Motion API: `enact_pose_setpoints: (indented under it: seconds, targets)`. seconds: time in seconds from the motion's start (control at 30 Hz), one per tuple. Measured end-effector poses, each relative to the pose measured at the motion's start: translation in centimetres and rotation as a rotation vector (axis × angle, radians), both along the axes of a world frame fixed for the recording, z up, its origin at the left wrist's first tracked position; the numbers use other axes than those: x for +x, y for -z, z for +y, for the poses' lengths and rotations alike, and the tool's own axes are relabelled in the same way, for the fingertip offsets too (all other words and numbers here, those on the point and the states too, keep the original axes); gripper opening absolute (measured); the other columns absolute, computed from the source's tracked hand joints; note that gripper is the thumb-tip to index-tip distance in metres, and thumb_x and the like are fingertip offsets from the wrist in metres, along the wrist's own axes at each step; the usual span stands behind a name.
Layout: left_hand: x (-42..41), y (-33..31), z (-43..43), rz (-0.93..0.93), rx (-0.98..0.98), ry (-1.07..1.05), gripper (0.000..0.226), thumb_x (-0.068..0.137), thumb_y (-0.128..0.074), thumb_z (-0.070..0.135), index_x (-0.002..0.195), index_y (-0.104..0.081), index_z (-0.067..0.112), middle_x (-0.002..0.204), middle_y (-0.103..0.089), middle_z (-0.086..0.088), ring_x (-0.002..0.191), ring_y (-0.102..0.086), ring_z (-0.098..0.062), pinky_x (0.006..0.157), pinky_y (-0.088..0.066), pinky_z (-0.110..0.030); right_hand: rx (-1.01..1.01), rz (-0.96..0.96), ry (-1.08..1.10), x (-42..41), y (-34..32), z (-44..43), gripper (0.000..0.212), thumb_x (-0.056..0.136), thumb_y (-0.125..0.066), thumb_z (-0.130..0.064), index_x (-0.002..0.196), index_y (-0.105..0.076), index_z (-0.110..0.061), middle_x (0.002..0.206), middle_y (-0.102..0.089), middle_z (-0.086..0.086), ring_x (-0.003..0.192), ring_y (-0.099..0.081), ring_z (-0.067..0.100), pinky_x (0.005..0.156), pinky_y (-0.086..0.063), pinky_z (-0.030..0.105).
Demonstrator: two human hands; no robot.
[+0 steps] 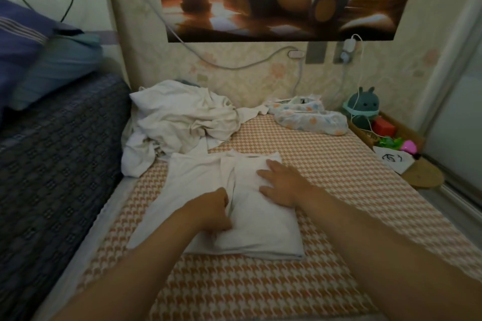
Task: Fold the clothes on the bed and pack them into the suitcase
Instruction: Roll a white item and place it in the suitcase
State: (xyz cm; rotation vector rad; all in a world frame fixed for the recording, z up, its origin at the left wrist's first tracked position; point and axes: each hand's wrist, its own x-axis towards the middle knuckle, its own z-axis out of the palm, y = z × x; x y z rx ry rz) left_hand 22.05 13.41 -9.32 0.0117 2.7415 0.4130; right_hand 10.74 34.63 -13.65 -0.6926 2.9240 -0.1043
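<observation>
While the white shirt [260, 232] lies flat on the bed [326, 164] right in front of you, it is only half folded. Its right side is already turned in over the middle, and its left side is spread out on the bed cover.

Your right hand [280, 185] rests on top of the turned-in side. Its fingers [271, 165] are straight and a little spread, pressing down. That keeps the fold from sliding or popping open.

Your left hand [214, 210] sits at the middle of the shirt, where the folded edge runs. Its fingers [220, 223] are curled in tight. They seem to pinch that edge, but the tips are tucked into the cloth, so I cannot be sure how much they hold.

A messy pile of white clothes [182, 117] waits near the wall, touching the shirt's far left corner. I cannot see the suitcase, so packing looks a long way off.
</observation>
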Motion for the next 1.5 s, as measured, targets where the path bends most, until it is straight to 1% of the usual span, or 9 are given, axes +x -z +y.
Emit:
enact_pose_setpoints:
  seconds: [0.13,0.33,0.43,0.6,0.77,0.97,1.2,1.37,1.5]
  targets:
    - [-2.4,-0.8,1.1,0.023,-0.157,-0.034,0.073,0.083,-0.062,0.042,0.141,-0.033,0.008,0.133,-0.052,-0.013,0.118,-0.056,-0.029,0.093,-0.048,-0.036,-0.002,0.056,0.041,-1.2,-0.7,1.4,0.066,0.100,-0.033,-0.058,0.158,-0.012,-0.033,0.166,0.004,0.003,0.153,0.002,0.021,0.123,0.000,0.045]
    - [-7.0,0.6,3.9,0.589,-0.102,0.245,0.041,0.093,-0.039,0.033,0.129,-0.050,0.018,0.130,-0.052,-0.004,0.119,-0.049,-0.024,0.097,-0.039,-0.038,-0.046,0.066,-0.007,-2.5,1.0,0.0,0.064,0.102,-0.030,-0.054,0.158,-0.009,-0.033,0.166,0.002,0.004,0.153,0.001,0.023,0.123,-0.005,0.042]
    - [-9.0,3.6,3.0,0.505,-0.236,0.291,0.072,0.090,-0.014,0.054,0.148,-0.033,0.016,0.154,-0.034,-0.006,0.139,-0.033,-0.024,0.110,-0.029,-0.041,-0.069,0.003,0.021,-3.4,1.9,-0.3,0.066,0.101,-0.026,-0.059,0.158,-0.003,-0.034,0.166,0.008,0.003,0.152,0.006,0.022,0.123,-0.002,0.042]
    - [-10.9,6.9,0.0,0.297,-0.113,0.119,0.082,0.091,-0.027,0.073,0.156,-0.005,0.029,0.164,-0.002,0.002,0.150,0.000,-0.016,0.121,-0.004,-0.044,-0.031,-0.033,0.050,-4.8,2.3,-0.1,0.074,0.097,-0.026,-0.067,0.158,-0.001,-0.032,0.166,0.010,-0.003,0.152,0.009,0.018,0.122,-0.004,0.049]
    - [-10.3,6.0,0.3,0.348,-0.164,0.103,0.082,0.092,-0.034,0.069,0.156,-0.010,0.024,0.164,0.001,-0.003,0.150,0.000,-0.024,0.120,-0.008,-0.047,0.073,0.062,0.026,-3.7,1.8,-0.9,0.072,0.101,-0.020,-0.057,0.159,0.002,-0.020,0.165,0.009,0.007,0.152,0.009,0.022,0.123,0.005,0.044]
    - [-4.1,3.2,1.2,0.443,0.023,0.315,0.064,0.089,-0.050,0.054,0.140,-0.043,0.014,0.146,-0.035,-0.003,0.133,-0.036,-0.024,0.107,-0.034,-0.038,-0.068,0.084,-0.116,1.4,0.5,-2.3,0.059,0.106,-0.027,-0.039,0.158,-0.012,-0.016,0.166,-0.001,0.009,0.152,-0.001,0.023,0.123,-0.003,0.039]
    - [2.5,4.9,-1.8,0.158,-0.120,0.325,0.105,0.080,-0.025,0.085,0.155,0.011,0.021,0.163,0.012,0.003,0.150,0.007,-0.014,0.122,-0.002,-0.036,-0.040,0.015,-0.159,7.9,2.2,-3.1,0.068,0.100,-0.024,-0.059,0.157,0.002,-0.033,0.165,0.012,0.001,0.152,0.010,0.018,0.122,0.005,0.044]
    - [3.9,3.0,-3.4,0.193,-0.054,0.241,0.070,0.094,-0.039,0.064,0.151,-0.031,0.025,0.156,-0.029,0.002,0.146,-0.023,-0.023,0.119,-0.021,-0.037,0.051,0.000,-0.211,9.3,1.3,-4.2,0.067,0.098,-0.025,-0.061,0.157,-0.002,-0.039,0.166,0.008,-0.001,0.152,0.006,0.021,0.121,0.002,0.053]
    - [3.6,1.4,-6.3,0.464,0.023,-0.033,0.034,0.097,-0.050,0.037,0.128,-0.058,0.023,0.129,-0.056,-0.001,0.118,-0.051,-0.019,0.100,-0.041,-0.032,0.001,0.088,-0.171,7.7,-1.3,-6.6,0.057,0.092,-0.033,-0.048,0.146,-0.040,-0.031,0.153,-0.037,0.003,0.137,-0.037,0.024,0.115,-0.021,0.044]
